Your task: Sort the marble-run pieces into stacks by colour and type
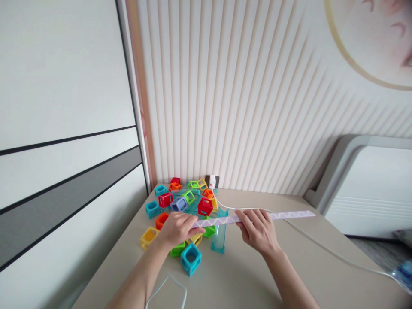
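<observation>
A long, flat lilac strip (289,215) with white zigzag lines stretches between my two hands above the table. My left hand (178,228) pinches its left end, thumb below and fingers on top. Further along, my right hand (258,229) is closed over the strip right of its middle, and the free end sticks out beyond it. Under and around my left hand lie hollow plastic cubes, among them a blue cube (191,259), a yellow cube (148,237) and a red cube (205,206). A clear teal track piece (219,238) lies below the strip, between the hands.
More coloured cubes and teal pieces are heaped at the table's back left. A white charger (212,181) sits in the wall socket, and its cable (317,243) crosses the table (238,274) to the right. A pale loop (185,296) shows near the front edge. A white cabinet stands left.
</observation>
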Action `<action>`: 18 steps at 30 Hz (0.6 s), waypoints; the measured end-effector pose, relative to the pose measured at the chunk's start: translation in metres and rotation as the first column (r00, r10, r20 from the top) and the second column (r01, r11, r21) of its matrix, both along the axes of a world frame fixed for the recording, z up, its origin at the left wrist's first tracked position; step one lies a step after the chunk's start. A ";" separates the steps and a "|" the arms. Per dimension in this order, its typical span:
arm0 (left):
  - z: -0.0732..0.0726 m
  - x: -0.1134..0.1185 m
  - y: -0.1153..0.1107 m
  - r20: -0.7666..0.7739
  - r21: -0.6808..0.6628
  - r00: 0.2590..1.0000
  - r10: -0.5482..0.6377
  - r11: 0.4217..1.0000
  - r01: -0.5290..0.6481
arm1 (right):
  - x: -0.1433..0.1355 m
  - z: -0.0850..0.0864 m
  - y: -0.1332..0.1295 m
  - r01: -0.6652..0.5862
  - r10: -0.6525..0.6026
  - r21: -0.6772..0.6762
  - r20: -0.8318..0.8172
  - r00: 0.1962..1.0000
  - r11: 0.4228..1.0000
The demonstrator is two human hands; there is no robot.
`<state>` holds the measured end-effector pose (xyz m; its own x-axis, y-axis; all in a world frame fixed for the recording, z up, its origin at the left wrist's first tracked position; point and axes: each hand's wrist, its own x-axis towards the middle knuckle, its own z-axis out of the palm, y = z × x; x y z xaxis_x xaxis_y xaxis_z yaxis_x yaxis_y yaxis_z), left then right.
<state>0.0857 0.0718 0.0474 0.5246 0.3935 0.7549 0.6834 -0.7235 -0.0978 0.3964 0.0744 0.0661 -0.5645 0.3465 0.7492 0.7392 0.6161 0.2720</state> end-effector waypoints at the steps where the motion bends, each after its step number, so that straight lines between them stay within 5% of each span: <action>1: -0.001 0.000 0.000 0.009 0.004 1.000 -0.007 1.000 0.007 | 0.001 0.000 0.000 -0.011 0.011 0.008 -0.005 1.000 1.000; 18: 0.002 0.002 -0.005 0.226 -0.028 0.974 -0.008 1.000 0.014 | -0.009 -0.005 -0.006 -0.031 0.030 -0.025 -0.046 0.999 0.999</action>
<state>0.0880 0.0670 0.0492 0.3466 0.4121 0.8426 0.6774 -0.7313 0.0790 0.3877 0.0682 0.0608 -0.5408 0.3494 0.7651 0.7312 0.6449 0.2224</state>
